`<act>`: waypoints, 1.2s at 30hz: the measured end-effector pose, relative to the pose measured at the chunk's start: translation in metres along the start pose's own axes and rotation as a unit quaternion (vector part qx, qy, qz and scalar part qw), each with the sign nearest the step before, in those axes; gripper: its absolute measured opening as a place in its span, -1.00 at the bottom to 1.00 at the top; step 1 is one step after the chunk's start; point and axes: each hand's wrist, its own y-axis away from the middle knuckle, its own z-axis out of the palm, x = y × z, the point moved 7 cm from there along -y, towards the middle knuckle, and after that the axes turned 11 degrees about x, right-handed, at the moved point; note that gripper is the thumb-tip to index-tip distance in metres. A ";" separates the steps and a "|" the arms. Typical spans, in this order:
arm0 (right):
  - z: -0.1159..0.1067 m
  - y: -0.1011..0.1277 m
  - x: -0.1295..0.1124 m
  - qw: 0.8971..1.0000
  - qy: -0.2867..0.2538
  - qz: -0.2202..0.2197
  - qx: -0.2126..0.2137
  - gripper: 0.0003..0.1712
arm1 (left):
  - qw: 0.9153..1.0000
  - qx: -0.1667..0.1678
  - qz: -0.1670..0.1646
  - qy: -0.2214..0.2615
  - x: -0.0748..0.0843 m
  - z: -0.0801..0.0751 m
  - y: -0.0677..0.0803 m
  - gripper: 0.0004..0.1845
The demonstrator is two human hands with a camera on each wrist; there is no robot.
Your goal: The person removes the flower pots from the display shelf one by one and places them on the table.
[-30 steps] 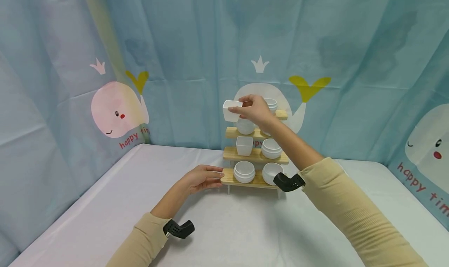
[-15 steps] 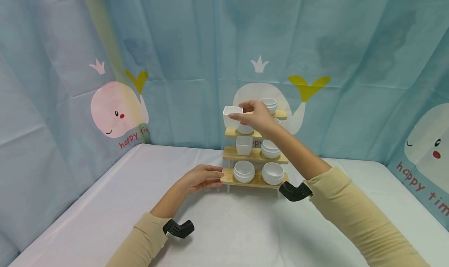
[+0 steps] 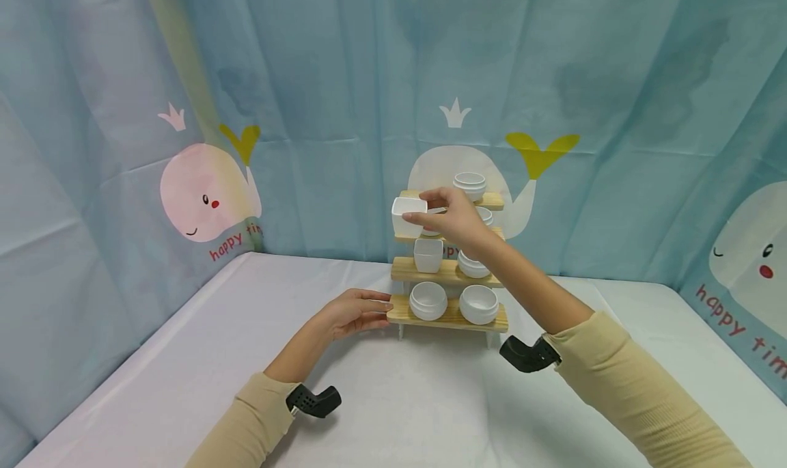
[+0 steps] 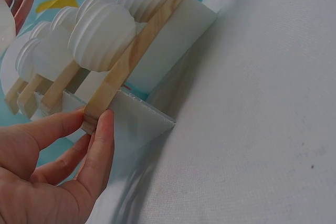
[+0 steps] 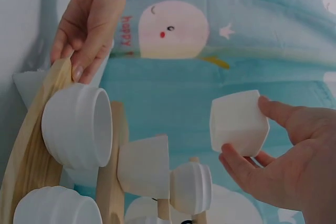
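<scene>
L hand: thumb + fingers pinching near end of bottom plank of rack.
R hand: thumb + fingertips pinching square cup.
Square cup pos.: up & R of L hand, apart from rack.
Rack cups: 7 vis., 2 each on lower 3 tiers, 1 on top, behind R hand.
Progress: 7 on, 1 not set down; mostly done if loading, barely begun if unloading, can't tell which.

from well back, the head view looks forward and down at the tiered stand. the wrist views face it closely from opposite sides, sharing the left hand and right hand.
</scene>
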 end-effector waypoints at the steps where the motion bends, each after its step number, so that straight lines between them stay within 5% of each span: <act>1: -0.001 0.001 0.001 1.000 -0.002 0.001 0.001 -0.25 | 1.000 0.000 0.001 0.000 0.000 0.000 0.000 -0.52; 36: -0.001 0.049 0.016 1.000 0.003 0.017 -0.004 -0.24 | 1.000 0.002 0.001 -0.006 -0.001 0.000 0.000 -0.53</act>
